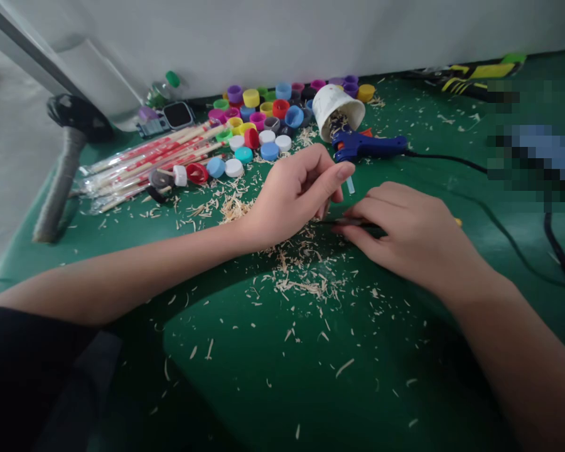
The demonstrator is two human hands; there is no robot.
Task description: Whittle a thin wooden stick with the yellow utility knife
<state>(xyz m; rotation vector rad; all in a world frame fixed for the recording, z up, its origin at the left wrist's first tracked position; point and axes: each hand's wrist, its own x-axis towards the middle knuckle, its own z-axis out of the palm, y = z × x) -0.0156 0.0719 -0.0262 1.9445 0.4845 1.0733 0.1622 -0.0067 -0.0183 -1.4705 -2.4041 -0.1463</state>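
Observation:
My left hand (289,198) is closed over the green table, fingers curled and thumb pressed along them; what it holds, if anything, is hidden. To its right, my right hand (407,235) pinches a thin tool with a dark, narrow tip (328,222). That tip points left, just below my left fingers. Most of the tool is covered by my right hand, and a small yellow end (458,222) shows behind it. Pale wood shavings (306,287) lie scattered beneath and in front of both hands, with a thicker pile (235,208) beside my left wrist.
Coloured bottle caps (269,150) crowd the back. A blue glue gun (379,145) lies against a tipped white cup (329,100), its cord trailing right. Wrapped sticks (155,154) and a hammer (61,176) are at left. Yellow-black tools (471,78) sit back right, near a pixelated patch.

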